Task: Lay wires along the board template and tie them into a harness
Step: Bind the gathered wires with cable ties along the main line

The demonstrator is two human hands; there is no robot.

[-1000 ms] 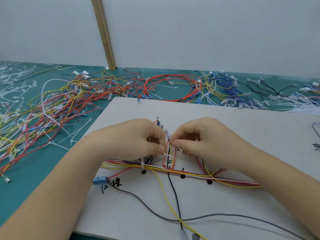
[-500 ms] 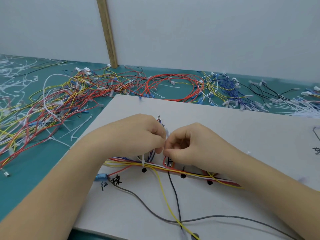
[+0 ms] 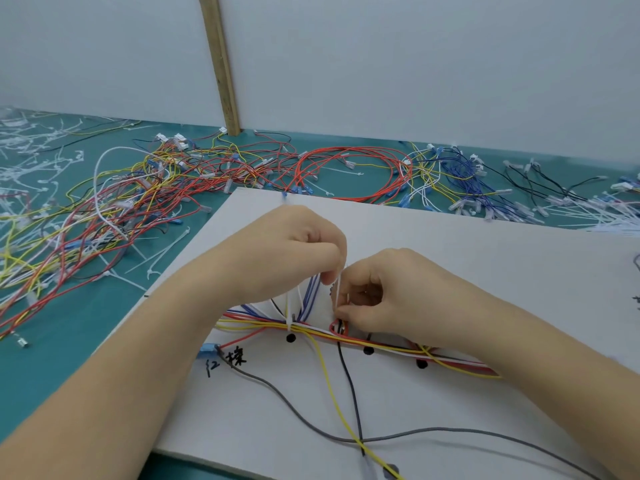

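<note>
Both of the person's hands are meeting over the middle of the white board template (image 3: 467, 258), which is lying flat on a teal table (image 3: 69, 341). The left hand (image 3: 294, 251) is hovering with its fingers curled down, its thumb and fingertips pinching the upper end of a thin white cable tie (image 3: 337, 289) that is standing almost upright between the 2 hands. The right hand (image 3: 391, 292) is sitting just beside it with fingers curled in, its thumb and forefinger pinching the lower part of the same tie right where a small red wire loop (image 3: 335, 330) is rising off the wire bundle (image 3: 381, 345). That bundle of red, yellow and white wires is running across the board from left to right, passing close to 3 black dots (image 3: 291, 338) marked on the template. A second white cable tie (image 3: 288, 315) is already cinched around the bundle to the left, its tail sticking up. Blue and white wires are fanning up from the bundle under the left hand. A yellow wire (image 3: 332, 393), a black wire (image 3: 349, 382) and a grey wire (image 3: 277, 393) are trailing toward the near edge of the board. Beyond the board, a big tangle of loose wires (image 3: 173, 188) and scattered spare ties are covering the table, and a wooden strip (image 3: 221, 64) is leaning against the pale wall.
</note>
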